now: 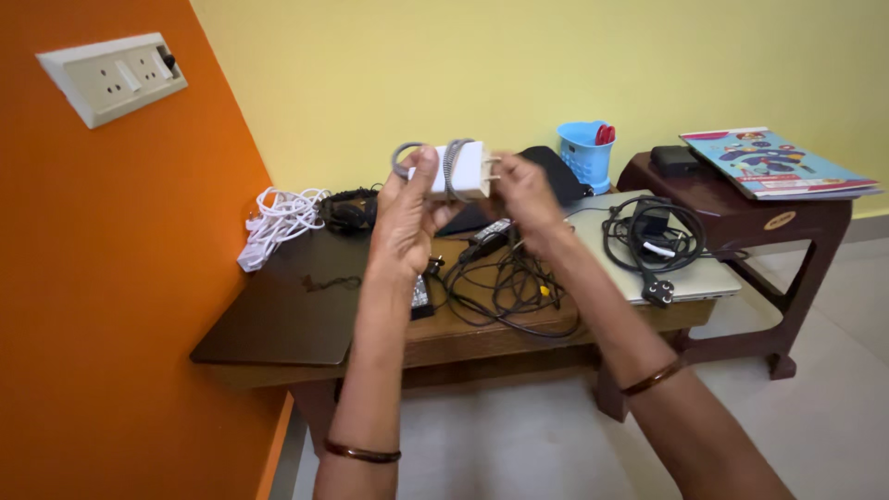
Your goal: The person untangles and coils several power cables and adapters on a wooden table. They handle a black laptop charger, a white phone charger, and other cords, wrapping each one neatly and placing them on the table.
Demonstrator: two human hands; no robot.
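Observation:
My left hand (405, 215) and my right hand (525, 193) hold up a white plug-in charger (468, 168) between them, above the wooden table (482, 331). A grey braided cable (451, 162) is wound around the charger, with a loop sticking out to the left over my left thumb. The charger's metal prongs point right, beside my right fingers. Below my hands lies a tangle of black cables with a black adapter (500, 278).
A dark laptop (287, 306) lies at the table's left, a silver laptop (648, 250) with a coiled black power cord (653, 236) at its right. White cables (278, 222) and black headphones (350, 209) sit at the back. A blue basket (585, 153), a brown stool with a book (778, 165), and a wall socket (111, 79) stand around.

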